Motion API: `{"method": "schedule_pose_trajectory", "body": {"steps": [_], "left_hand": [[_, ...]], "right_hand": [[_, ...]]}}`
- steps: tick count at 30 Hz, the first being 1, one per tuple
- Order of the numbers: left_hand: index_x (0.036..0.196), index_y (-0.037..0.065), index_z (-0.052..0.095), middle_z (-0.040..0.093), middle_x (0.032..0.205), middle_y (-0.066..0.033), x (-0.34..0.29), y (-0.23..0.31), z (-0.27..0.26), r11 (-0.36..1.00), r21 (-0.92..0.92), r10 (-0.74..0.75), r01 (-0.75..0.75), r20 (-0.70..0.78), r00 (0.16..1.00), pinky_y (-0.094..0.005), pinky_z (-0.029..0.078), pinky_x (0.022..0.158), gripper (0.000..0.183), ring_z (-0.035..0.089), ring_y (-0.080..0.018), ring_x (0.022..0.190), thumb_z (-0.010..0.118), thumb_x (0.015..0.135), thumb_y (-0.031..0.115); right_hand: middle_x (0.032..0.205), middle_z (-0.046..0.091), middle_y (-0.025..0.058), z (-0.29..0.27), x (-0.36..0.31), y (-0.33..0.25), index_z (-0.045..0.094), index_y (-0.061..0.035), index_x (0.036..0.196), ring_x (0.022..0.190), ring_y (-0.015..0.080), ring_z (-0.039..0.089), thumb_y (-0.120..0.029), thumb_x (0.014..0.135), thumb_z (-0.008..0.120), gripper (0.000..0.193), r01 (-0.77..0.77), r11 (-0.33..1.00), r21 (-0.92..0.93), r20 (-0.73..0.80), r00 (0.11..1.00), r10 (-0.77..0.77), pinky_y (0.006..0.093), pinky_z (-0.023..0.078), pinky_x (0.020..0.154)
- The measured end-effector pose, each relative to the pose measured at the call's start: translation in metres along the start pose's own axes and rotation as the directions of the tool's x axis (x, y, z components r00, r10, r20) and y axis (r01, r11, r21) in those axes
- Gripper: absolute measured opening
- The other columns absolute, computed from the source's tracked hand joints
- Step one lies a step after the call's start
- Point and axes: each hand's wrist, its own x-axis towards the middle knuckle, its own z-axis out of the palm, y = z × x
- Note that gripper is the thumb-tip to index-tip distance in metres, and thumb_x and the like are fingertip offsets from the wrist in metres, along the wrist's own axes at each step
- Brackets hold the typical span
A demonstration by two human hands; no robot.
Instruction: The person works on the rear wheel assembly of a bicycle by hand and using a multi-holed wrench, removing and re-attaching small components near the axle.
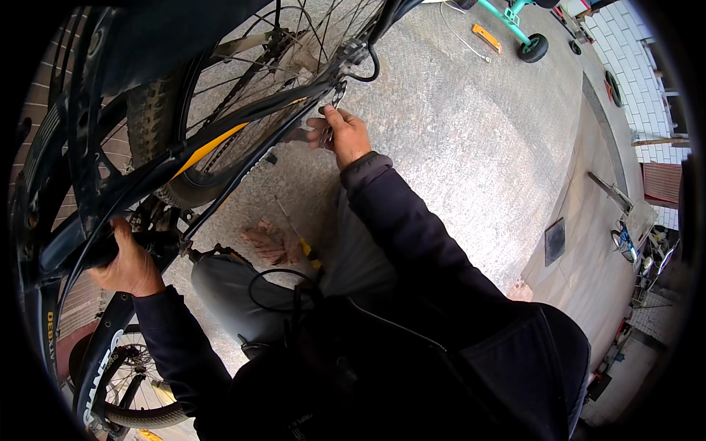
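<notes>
A black bicycle with orange trim on its frame (209,151) fills the left side of the view. My left hand (131,263) is closed round a dark frame tube near the crank; its fingertips are hidden behind the tube. Close to the rear hub, my right hand (341,137) is pinched with curled fingers at the bicycle chain (339,94), just below the sprockets (351,56). Another stretch of chain runs down along the frame toward the crank. The knobbly tyre (151,132) and spokes lie behind the frame.
A yellow-handled screwdriver (309,253) and crumpled pinkish gloves or rags (268,242) lie on the concrete by my knee. Beyond are an orange tool (486,38), a thin white cord and a green wheeled frame (507,18). Another bicycle wheel (140,382) stands lower left.
</notes>
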Motion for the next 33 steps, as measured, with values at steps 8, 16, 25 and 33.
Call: {"method": "schedule_pose_trajectory", "body": {"steps": [8, 16, 25, 33], "left_hand": [[0.095, -0.001, 0.060, 0.064, 0.089, -0.0079, -0.003, 0.015, 0.014, 0.986, -0.165, -0.020, 0.022, 0.010, 1.000, -0.0244, 0.050, 0.072, 0.024, 0.061, -0.0126, 0.076, 0.072, 0.075, -0.001], [0.096, -0.002, 0.059, 0.065, 0.089, -0.0085, -0.001, 0.013, 0.011, 0.997, -0.054, 0.047, -0.047, -0.014, 0.999, -0.0245, 0.051, 0.071, 0.033, 0.062, -0.0123, 0.075, 0.077, 0.068, -0.001], [0.095, -0.001, 0.058, 0.064, 0.084, -0.0052, -0.003, 0.015, 0.016, 0.985, -0.166, 0.037, -0.040, -0.026, 0.999, -0.0213, 0.049, 0.066, 0.029, 0.060, -0.0096, 0.072, 0.075, 0.071, -0.001], [0.101, 0.001, 0.055, 0.064, 0.079, -0.0058, 0.002, 0.016, 0.015, 0.992, 0.116, 0.056, -0.051, -0.038, 0.998, -0.0266, 0.049, 0.068, 0.043, 0.061, -0.0131, 0.071, 0.079, 0.067, 0.012]], "right_hand": [[0.096, 0.060, 0.0199, 0.006, -0.027, -0.040, 0.047, 0.0126, 0.105, 0.071, 0.0244, 0.063, -0.005, 0.086, 0.046, 0.026, 0.018, 0.988, -0.157, -0.022, 1.000, -0.021, 0.0312, 0.054, 0.057], [0.077, 0.064, 0.0115, -0.012, -0.026, -0.045, 0.053, 0.0069, 0.106, 0.054, 0.0138, 0.058, -0.021, 0.091, 0.048, 0.032, 0.106, 0.844, -0.527, -0.068, 0.984, -0.166, 0.0254, 0.043, 0.040], [0.067, 0.065, 0.0083, -0.032, -0.008, 0.003, 0.060, 0.0042, 0.096, 0.050, 0.0140, 0.058, -0.026, 0.090, 0.051, 0.032, 0.160, 0.692, -0.704, -0.089, 0.947, -0.309, 0.0285, 0.046, 0.047], [0.073, 0.067, 0.0105, -0.049, -0.005, -0.006, 0.059, 0.0039, 0.099, 0.049, 0.0171, 0.060, -0.025, 0.090, 0.047, 0.033, -0.017, 0.638, -0.770, -0.176, 0.966, -0.187, 0.0305, 0.045, 0.040]]}}
